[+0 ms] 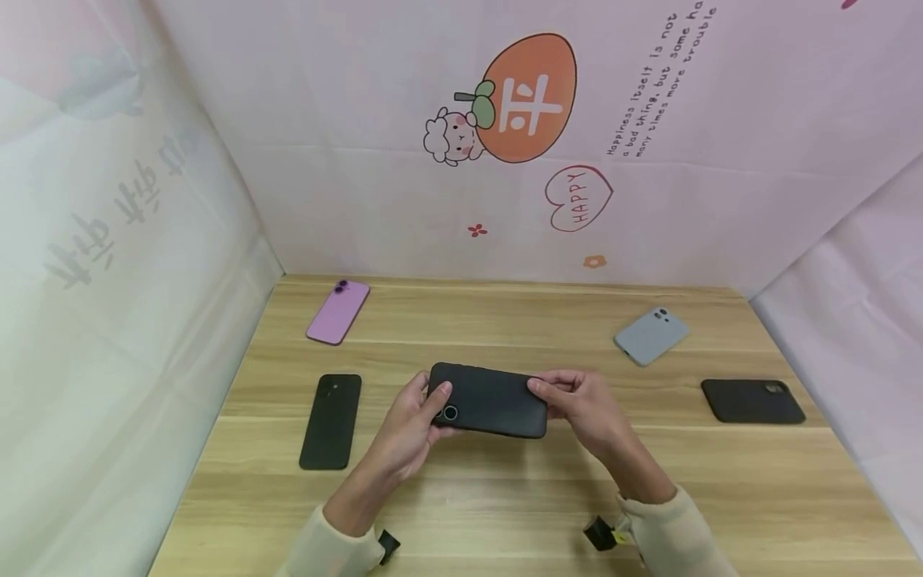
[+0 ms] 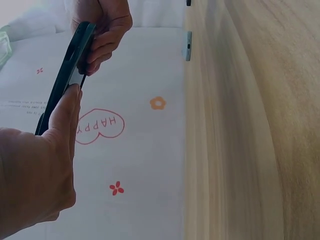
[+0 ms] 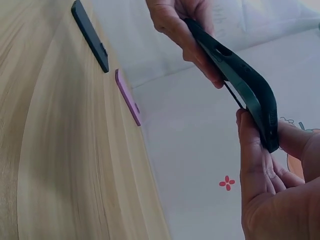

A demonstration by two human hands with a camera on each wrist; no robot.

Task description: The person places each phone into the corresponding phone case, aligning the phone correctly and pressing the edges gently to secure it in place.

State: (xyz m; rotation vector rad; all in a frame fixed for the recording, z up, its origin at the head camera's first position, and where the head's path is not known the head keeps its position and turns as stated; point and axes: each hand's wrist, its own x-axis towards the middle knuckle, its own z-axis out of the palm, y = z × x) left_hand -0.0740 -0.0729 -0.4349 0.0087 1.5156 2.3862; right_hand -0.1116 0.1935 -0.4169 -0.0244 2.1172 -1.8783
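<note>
A black phone case with ringed camera lenses at its left end is held level above the middle of the wooden table. My left hand grips that left end, its thumb lying on the back beside the lenses. At the other end my right hand pinches the corner between thumb and fingers. Seen from the right wrist, the case bows outward, and a thin dark edge shows apart from it between the hands. The fingers hide most of the inner side.
On the table, a purple phone and a black phone lie at left. A light grey-blue phone and a dark phone case lie at right. Printed cloth hangs at the back and sides.
</note>
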